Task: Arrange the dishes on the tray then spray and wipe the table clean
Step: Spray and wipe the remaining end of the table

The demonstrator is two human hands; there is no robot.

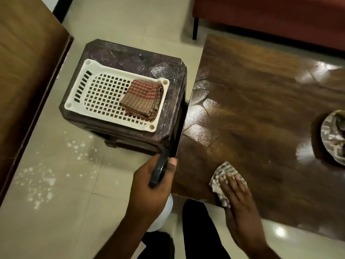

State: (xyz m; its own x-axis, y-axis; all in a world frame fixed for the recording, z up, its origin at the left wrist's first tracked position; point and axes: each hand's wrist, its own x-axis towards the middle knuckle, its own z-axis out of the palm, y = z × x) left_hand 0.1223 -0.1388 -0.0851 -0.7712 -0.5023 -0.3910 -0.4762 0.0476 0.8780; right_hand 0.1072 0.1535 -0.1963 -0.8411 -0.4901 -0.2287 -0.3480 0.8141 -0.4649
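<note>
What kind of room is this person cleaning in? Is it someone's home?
Probably a home living room, though that is a guess. A low glossy wooden table stands by a red upholstered seat on a pale tiled floor, and a white perforated plastic tray rests on a dark plastic stool.

My left hand (pixel 149 176) hides most of the white spray bottle (pixel 162 212) below its dark trigger head (pixel 158 171), my right hand (pixel 237 195) covers much of the checked cloth (pixel 224 171), and the picture's right edge cuts the steel plate (pixel 334 135).
</note>
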